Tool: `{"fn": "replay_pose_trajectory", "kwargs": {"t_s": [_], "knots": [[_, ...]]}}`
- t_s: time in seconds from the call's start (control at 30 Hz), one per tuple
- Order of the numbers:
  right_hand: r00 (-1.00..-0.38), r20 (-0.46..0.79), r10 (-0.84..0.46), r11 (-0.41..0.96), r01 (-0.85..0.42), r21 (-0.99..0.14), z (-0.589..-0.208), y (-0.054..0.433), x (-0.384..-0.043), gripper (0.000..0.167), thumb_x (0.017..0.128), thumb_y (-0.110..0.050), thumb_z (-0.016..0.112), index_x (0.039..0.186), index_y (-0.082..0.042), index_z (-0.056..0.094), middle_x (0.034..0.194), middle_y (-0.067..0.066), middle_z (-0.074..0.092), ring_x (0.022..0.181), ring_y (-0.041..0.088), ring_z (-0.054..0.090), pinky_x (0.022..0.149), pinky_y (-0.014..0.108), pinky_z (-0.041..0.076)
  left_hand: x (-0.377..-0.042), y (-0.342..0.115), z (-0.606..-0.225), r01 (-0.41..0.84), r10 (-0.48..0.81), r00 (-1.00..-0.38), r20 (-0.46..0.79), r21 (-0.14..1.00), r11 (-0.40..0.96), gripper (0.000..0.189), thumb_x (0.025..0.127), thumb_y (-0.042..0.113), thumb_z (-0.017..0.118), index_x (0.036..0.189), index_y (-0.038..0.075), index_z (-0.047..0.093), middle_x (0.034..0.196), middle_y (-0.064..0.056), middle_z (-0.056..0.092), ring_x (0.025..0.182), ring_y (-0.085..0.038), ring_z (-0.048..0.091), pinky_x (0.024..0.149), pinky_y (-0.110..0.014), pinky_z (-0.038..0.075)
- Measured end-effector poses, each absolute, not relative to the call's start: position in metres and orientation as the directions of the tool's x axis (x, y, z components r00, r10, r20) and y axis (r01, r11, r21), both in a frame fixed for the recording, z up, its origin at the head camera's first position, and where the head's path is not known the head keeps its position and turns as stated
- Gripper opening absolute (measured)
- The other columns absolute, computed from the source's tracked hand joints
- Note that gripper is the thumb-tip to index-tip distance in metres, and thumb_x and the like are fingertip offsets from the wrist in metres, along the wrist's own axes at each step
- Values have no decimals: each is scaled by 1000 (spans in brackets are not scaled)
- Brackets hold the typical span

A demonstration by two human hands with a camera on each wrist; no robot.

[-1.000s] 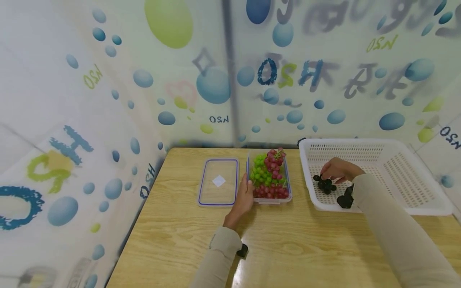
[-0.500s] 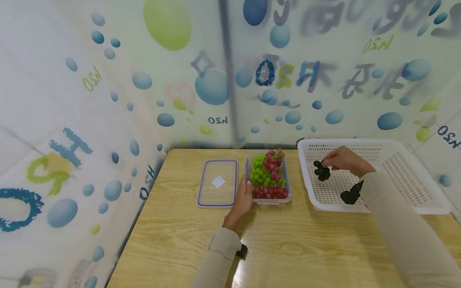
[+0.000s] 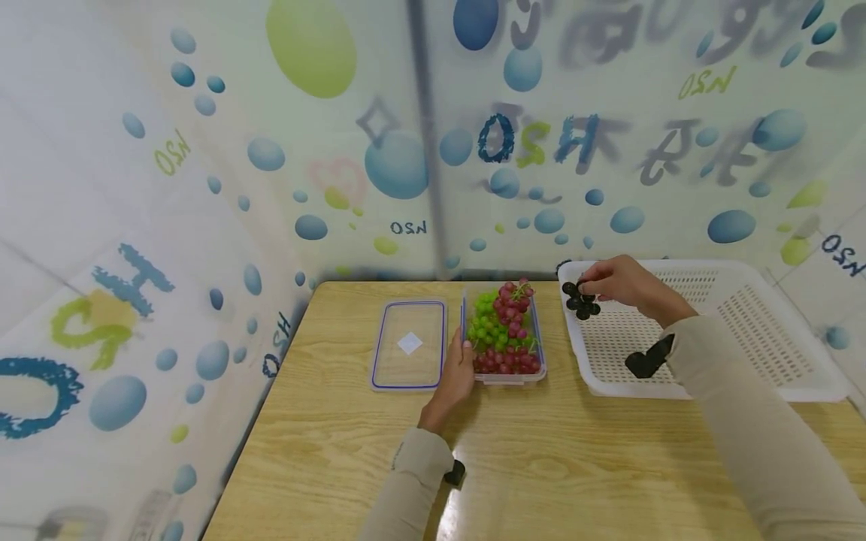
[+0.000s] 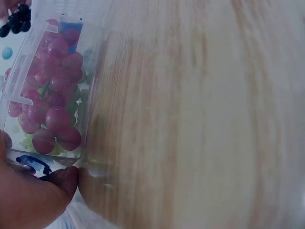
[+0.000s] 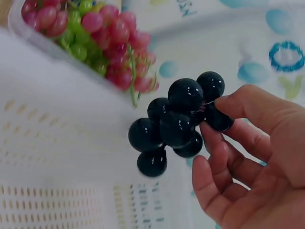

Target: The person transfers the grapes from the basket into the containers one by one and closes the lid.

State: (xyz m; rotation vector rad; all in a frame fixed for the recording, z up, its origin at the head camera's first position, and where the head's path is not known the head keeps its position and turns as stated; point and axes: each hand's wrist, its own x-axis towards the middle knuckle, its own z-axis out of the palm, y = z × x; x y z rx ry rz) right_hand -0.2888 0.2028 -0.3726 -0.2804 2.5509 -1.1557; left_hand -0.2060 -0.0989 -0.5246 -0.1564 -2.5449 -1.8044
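Note:
My right hand (image 3: 629,285) pinches a small bunch of black grapes (image 3: 576,303) by its stem, over the left rim of the white plastic basket (image 3: 683,264). Close up in the right wrist view, the grapes hang from thumb and fingers, the other fingers loosely bent. Around the left side of a clear food container (image 3: 509,380) with a blue-edged rim, my left hand (image 3: 457,376) keeps its grip, thumb at the edge. Inside lie green grapes (image 3: 489,324) between two bunches of red grapes (image 3: 512,306), one rising above the rim.
The container's clear lid (image 3: 399,364) with a blue seal and white label lies flat to its left on the wooden table (image 3: 528,466). A patterned wall (image 3: 467,188) stands right behind the table's back edge. Dark wrist devices (image 3: 649,359) sit at both sleeves.
My right hand has lifted the black grapes from the basket's floor and carried them left and back to its left rim. The left hand and container stay in place.

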Motion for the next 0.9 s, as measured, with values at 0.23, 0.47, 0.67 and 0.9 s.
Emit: {"fn": "replay_pose_trajectory", "kwargs": {"t_s": [0.23,0.47,0.67,0.9], "knots": [[-905,-199,-375,585,-65,-809,-366,180,-285,36,99,-20,61,126,3,59,128,20,56,116,35,56,97,48,52,-206,-100,-525,103,70,-994,86,942,318,53,110,15,22,153,-13,9,159,-33,17,146,-45,23,119,-56,19],[-884,-194,-426,514,-60,-856,-372,160,-280,37,99,-18,61,128,5,58,128,21,53,116,36,57,95,51,53,-206,-100,-527,73,56,-997,57,942,329,54,111,17,22,154,-12,9,158,-33,18,142,-46,31,119,-55,22],[-856,-206,-475,457,-40,-889,-381,142,-277,37,99,-15,61,129,6,57,128,22,52,116,38,57,96,53,52,-206,-100,-526,91,65,-995,73,942,322,53,111,16,22,154,-12,10,158,-33,19,142,-46,31,119,-56,22],[-831,-218,-511,412,-15,-911,-388,121,-275,33,97,-15,63,123,6,60,125,20,55,108,34,59,96,56,51,-207,-100,-527,94,71,-995,74,942,324,53,110,16,23,155,-8,9,158,-31,22,141,-44,34,118,-54,25]]}}
